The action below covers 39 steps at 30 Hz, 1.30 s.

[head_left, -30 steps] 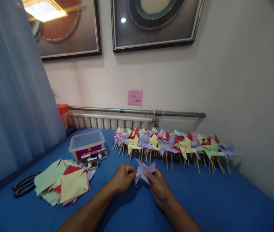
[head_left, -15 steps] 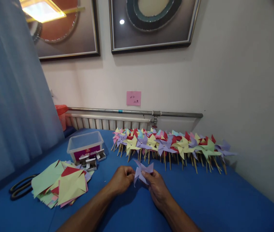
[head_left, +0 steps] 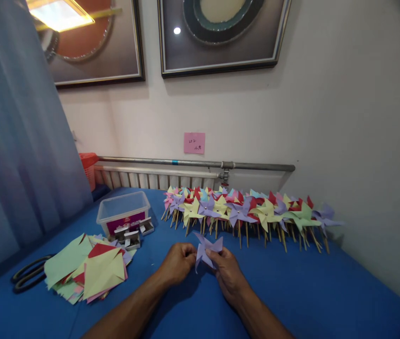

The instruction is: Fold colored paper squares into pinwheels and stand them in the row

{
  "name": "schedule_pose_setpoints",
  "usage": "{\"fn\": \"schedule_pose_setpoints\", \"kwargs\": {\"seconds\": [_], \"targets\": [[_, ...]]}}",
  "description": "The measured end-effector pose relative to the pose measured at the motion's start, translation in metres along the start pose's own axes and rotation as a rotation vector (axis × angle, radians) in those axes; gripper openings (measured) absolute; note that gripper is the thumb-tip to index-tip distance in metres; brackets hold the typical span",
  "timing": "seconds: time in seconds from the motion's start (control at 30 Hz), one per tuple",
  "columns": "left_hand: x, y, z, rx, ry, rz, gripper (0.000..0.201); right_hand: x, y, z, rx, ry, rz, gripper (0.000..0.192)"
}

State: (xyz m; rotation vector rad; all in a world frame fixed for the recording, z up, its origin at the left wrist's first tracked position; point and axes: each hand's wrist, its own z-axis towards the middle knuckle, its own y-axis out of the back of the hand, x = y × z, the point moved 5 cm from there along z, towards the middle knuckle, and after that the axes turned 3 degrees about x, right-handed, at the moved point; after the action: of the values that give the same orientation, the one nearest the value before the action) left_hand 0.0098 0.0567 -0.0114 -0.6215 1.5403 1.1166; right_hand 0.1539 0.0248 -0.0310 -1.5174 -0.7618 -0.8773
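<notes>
A lilac paper pinwheel [head_left: 204, 248] is pinched between the thumb and fingers of my right hand [head_left: 228, 273], the thumb lying over its middle. No stick shows on it. My left hand [head_left: 179, 262] is closed just left of the pinwheel, its thumb and forefinger pressed together close to the left blades. What those fingertips hold, if anything, is too small to make out. Both hands are above the blue table cover [head_left: 186, 310].
Rows of finished pinwheels [head_left: 240, 212] on sticks lie behind my hands. To the left are stacked coloured paper sheets [head_left: 103, 273], black-handled scissors [head_left: 27, 275], several small open boxes [head_left: 132, 240] and a clear plastic tub [head_left: 124, 212]. A pipe [head_left: 150, 160] runs along the wall.
The view has shifted very slightly. Both hands and the lilac pinwheel keep nearly the same pose.
</notes>
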Motion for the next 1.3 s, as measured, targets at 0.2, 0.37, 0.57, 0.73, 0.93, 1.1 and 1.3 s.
{"fn": "schedule_pose_setpoints", "kwargs": {"seconds": [0.2,0.37,0.57,0.73,0.93,1.1,1.3], "targets": [[-0.0038,-0.0011,-0.0027,-0.040,-0.017,0.040,0.016,-0.0017,0.0004,0.0027,0.008,0.004,-0.019,0.039],[-0.0078,-0.0014,-0.0044,-0.057,-0.031,0.080,0.016,0.0012,-0.0008,0.0007,-0.017,0.013,-0.007,0.039],[-0.0074,-0.0024,-0.0046,-0.067,-0.042,0.089,0.017,0.0033,-0.0022,-0.0014,-0.033,0.014,0.017,0.037],[-0.0055,-0.0028,-0.0038,-0.052,-0.053,0.072,0.015,0.0062,-0.0042,-0.0042,-0.016,0.028,0.025,0.038],[-0.0067,-0.0024,-0.0048,-0.053,-0.047,0.086,0.015,0.0070,-0.0042,-0.0045,-0.028,0.015,0.029,0.038],[-0.0085,-0.0037,-0.0053,-0.050,-0.052,0.077,0.015,0.0042,-0.0032,-0.0016,-0.033,0.025,0.027,0.037],[-0.0071,-0.0047,-0.0050,-0.057,-0.038,0.072,0.015,0.0018,-0.0015,-0.0007,-0.028,0.031,0.022,0.034]]}}
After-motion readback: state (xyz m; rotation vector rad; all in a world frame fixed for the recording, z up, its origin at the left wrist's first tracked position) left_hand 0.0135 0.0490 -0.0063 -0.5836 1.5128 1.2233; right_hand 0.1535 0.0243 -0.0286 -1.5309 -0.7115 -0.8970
